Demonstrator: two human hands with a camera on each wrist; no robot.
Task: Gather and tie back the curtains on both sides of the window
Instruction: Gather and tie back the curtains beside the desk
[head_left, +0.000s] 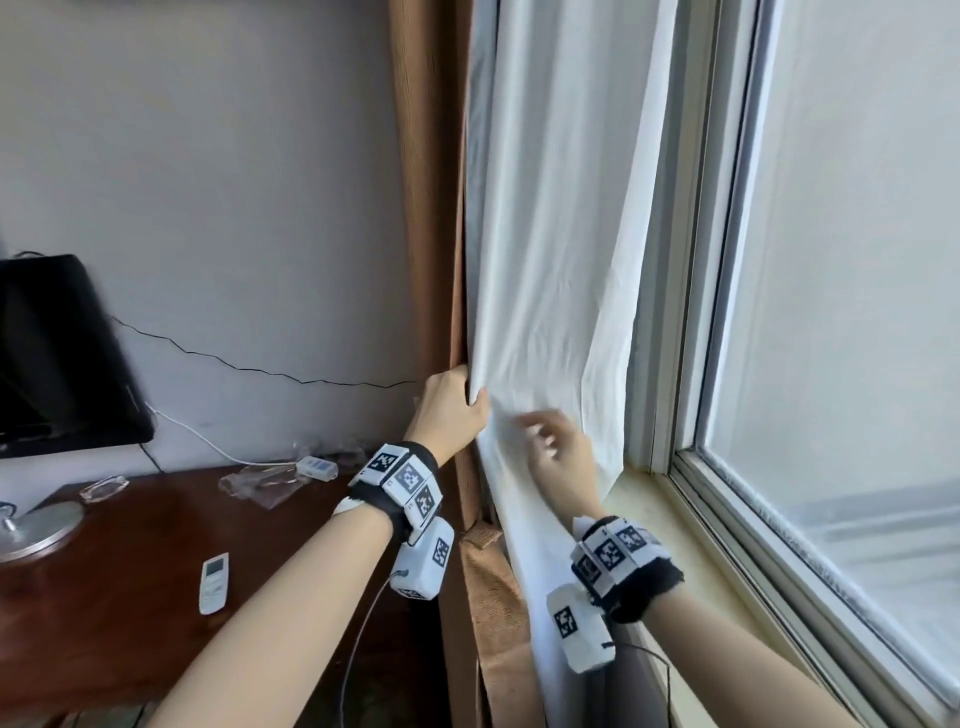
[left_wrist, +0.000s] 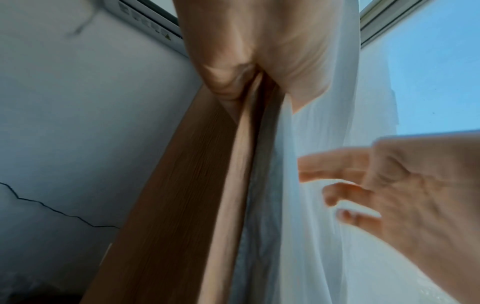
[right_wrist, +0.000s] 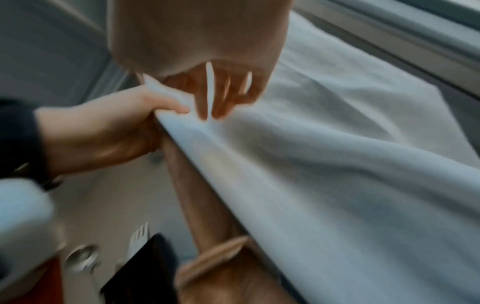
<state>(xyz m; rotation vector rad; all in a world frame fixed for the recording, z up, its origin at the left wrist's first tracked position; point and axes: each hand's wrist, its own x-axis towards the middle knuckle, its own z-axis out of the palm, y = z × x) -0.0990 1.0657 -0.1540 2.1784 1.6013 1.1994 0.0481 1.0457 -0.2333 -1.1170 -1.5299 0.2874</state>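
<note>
Our right hand (head_left: 558, 457), fingers loosely spread and blurred, holds nothing and brushes the white curtain (head_left: 561, 234) just above the window sill (head_left: 675, 519). Our left hand (head_left: 451, 410) grips the bunched edge of that curtain against the brown curtain (head_left: 426, 208) at the window's left side. Behind our left arm, a white remote (head_left: 214, 583) lies on the wooden desk (head_left: 130, 597).
</note>
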